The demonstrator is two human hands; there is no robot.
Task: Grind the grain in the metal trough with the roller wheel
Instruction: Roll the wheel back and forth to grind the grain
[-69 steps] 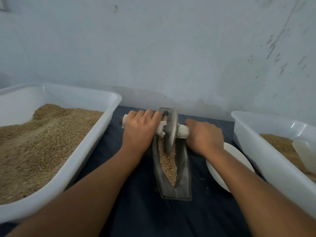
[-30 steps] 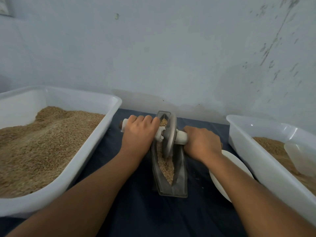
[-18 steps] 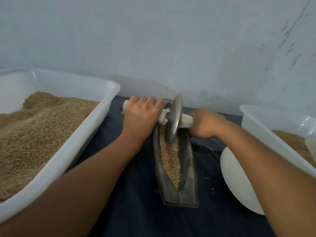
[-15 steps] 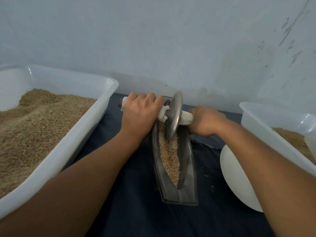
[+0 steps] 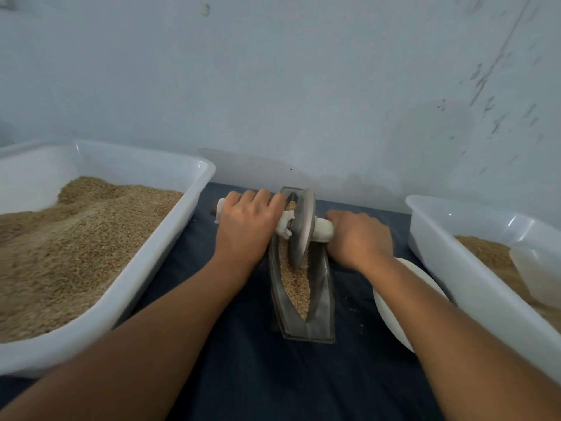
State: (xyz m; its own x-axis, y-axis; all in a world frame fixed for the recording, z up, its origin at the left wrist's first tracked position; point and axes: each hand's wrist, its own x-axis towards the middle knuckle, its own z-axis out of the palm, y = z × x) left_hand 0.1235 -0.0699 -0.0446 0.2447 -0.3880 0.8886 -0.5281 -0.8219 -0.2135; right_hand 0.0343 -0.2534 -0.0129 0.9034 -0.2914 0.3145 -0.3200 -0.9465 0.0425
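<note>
Your left hand (image 5: pixel 247 226) and right hand (image 5: pixel 359 238) each curl around one end of the white axle, so the roller wheel (image 5: pixel 300 227) stands upright in the metal trough (image 5: pixel 321 299), pressing the grain (image 5: pixel 294 281) at its far half, mid-desk.

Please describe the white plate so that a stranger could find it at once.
Start at the metal trough in the middle of the dark cloth. Just to its right, under the right hand, lies the white plate: flat, round and bare, unlike the deep grain-filled tub beside it.
</note>
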